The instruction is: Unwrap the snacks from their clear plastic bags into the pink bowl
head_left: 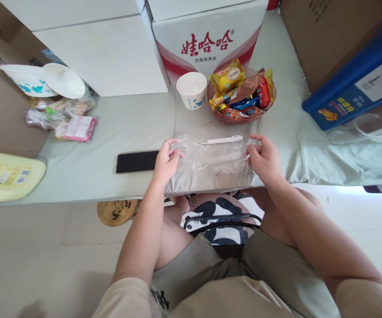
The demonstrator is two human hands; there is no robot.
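Note:
A crumpled sheet of transparent plastic film [207, 159] is stretched low over the table between my hands. My left hand [168, 160] has its fingers closed on the film's left edge. At the opposite edge, my right hand [264, 159] pinches the film between thumb and fingers. A slim white tool with a pointed tip [225, 139], like a craft knife, lies along the film's far side; whether it is on or under the film I cannot tell. The black phone [136, 162] lies flat beside my left hand, its right end hidden by that hand.
A paper cup [192, 88] and a bowl [222, 115] of wrapped snacks stand behind the film. Boxes [207, 48] line the back. Left are tilted paper cups [33, 81], wrapped items [78, 128] and a yellow jug [12, 176]; right, a blue container [353, 84] and transparent cup [371, 126].

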